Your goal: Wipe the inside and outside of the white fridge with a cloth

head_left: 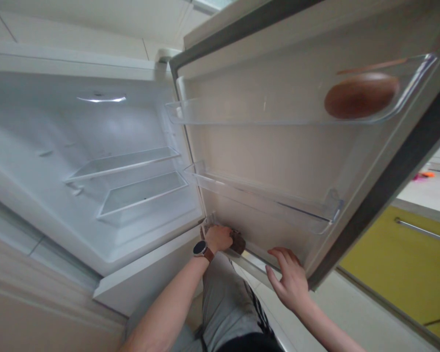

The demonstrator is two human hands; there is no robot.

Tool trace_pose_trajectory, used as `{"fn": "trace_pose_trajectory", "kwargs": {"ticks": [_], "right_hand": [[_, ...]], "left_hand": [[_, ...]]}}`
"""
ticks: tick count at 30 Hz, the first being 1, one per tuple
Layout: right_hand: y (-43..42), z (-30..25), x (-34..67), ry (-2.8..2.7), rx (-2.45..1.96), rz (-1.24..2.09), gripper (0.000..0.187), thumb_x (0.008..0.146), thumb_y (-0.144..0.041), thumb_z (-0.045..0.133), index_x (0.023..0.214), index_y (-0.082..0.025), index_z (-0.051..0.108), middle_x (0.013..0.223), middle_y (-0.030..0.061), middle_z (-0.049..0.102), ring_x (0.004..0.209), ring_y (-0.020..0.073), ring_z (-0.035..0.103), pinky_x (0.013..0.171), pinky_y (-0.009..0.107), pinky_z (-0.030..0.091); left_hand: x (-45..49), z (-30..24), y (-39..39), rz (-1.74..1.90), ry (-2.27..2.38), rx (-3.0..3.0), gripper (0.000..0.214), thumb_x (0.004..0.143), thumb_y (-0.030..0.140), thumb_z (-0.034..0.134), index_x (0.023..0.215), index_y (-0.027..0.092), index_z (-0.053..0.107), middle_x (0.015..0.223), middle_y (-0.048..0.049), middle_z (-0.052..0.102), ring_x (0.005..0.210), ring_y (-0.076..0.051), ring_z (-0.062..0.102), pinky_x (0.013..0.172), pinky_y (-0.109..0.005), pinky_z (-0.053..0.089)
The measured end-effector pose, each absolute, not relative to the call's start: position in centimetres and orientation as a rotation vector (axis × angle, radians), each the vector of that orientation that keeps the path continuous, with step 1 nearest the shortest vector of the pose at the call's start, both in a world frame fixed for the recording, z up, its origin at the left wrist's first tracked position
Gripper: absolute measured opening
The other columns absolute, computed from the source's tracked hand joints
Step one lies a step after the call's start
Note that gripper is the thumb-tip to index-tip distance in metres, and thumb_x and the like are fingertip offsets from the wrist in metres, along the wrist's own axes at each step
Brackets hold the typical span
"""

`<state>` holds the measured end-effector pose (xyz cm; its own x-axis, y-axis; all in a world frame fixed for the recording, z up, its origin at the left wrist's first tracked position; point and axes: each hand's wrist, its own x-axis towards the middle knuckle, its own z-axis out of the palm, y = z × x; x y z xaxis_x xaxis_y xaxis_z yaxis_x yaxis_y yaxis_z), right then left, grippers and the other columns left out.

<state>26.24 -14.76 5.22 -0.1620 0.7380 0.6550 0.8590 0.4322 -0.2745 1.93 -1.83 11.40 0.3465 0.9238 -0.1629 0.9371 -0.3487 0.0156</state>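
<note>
My left hand (pixel 219 238), with a watch on its wrist, reaches down to the bottom of the open fridge door (pixel 264 151), near the hinge side. Its fingers are closed on a bunched dark brown cloth (pixel 238 242), pressed against the lowest part of the door; the fingertips are partly hidden. To the right, my right hand (pixel 290 279) hangs by the lower door edge with fingers spread and nothing in them. Above both hands runs a clear middle door shelf (pixel 271 198).
An upper clear door shelf (pixel 249 115) holds a reddish-brown oval thing (pixel 361 96). Inside the lit fridge (pixel 132 122) are two glass shelves, an upper one (pixel 122 164) and a lower one (pixel 143 193). A yellow-green cabinet (pixel 396 264) stands at right.
</note>
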Motion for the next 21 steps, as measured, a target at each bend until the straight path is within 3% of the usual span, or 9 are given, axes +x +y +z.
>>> {"fn": "trace_pose_trajectory", "kwargs": {"ticks": [21], "right_hand": [[-10.5, 5.1, 31.2, -1.869, -1.326, -0.213, 0.024, 0.103, -0.034, 0.049, 0.121, -0.021, 0.059, 0.114, 0.011, 0.066, 0.107, 0.0267, 0.063, 0.091, 0.041, 0.054]], "left_hand": [[8.3, 10.1, -2.9, 0.019, 1.595, 2.579, 0.034, 0.093, 0.02, 0.051, 0.108, 0.016, 0.081, 0.108, -0.0176, 0.078, 0.108, -0.032, 0.075, 0.089, -0.04, 0.059]]}}
